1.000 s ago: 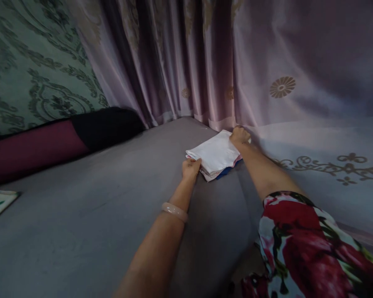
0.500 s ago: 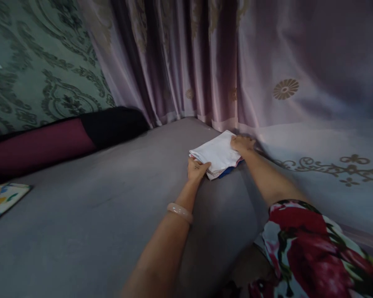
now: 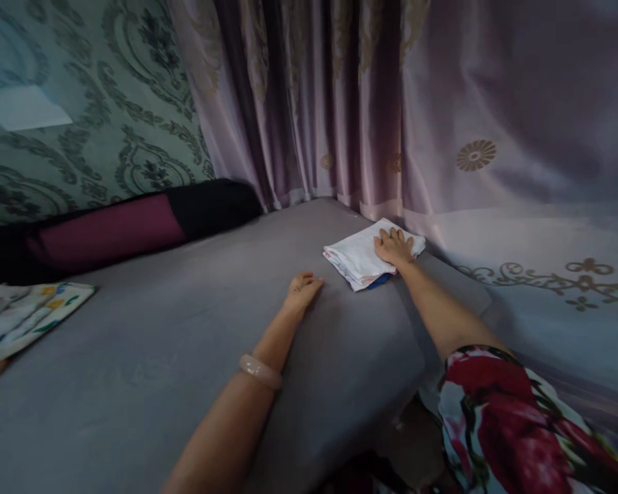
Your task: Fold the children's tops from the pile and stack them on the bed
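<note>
A small stack of folded cloths (image 3: 355, 250) lies on the grey bed sheet (image 3: 185, 343) near the curtain, white on top with a bit of blue showing underneath. My right hand (image 3: 394, 248) rests flat on top of the stack, fingers spread. Apart from it, to the left, my left hand (image 3: 303, 291) hovers over or touches the sheet with its fingers loosely bent and nothing in them. A pale bangle (image 3: 260, 371) circles my left wrist.
A long black and maroon bolster (image 3: 128, 230) lies along the patterned wall. At the left edge is a folded cloth with a colourful print (image 3: 36, 319). Purple curtains (image 3: 350, 103) hang down behind the bed and along its right side.
My left hand has let go of the stack's near left corner and moved left. My right hand has shifted from the stack's right edge onto its top. The view has turned slightly left.
</note>
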Motion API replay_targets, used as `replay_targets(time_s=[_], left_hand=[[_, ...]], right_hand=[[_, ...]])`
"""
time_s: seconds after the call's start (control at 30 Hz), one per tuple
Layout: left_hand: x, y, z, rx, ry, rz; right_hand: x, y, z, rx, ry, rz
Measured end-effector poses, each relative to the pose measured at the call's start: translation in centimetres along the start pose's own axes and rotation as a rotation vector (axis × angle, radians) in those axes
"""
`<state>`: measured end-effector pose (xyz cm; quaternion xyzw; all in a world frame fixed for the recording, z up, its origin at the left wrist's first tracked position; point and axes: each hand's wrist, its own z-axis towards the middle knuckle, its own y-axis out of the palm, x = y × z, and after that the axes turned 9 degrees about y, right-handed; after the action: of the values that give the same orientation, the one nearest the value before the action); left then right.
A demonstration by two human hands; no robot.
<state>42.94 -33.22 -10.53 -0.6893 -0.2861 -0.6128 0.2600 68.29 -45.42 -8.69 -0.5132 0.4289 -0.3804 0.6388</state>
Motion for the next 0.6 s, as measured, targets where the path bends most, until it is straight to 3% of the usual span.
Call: replay_targets(time_s=[0.2,0.33,0.47,0.6], left_hand=[[-0.3,-9.1,-2.3,0.062,-0.074,-0.073],[-0.2,-13.9,-4.3,0.126,-0.108,-0.086],[-0.3,-16.5,-6.0,0.209,-0.11,-0.159],[-0.3,-16.8,-6.5,0.226,-0.12,-0.176]], right_hand=[[-2.5,-0.3,-3.0,-0.087,-0.191,0.008],[-3.1,0.3,-4.2,-0.142,-0.198,-0.011],[-3.3,-0.1,-4.6,-0.151,-0.19,0.002],[-4.6,-0.8,-5.6,-0.131,-0.274,0.004]])
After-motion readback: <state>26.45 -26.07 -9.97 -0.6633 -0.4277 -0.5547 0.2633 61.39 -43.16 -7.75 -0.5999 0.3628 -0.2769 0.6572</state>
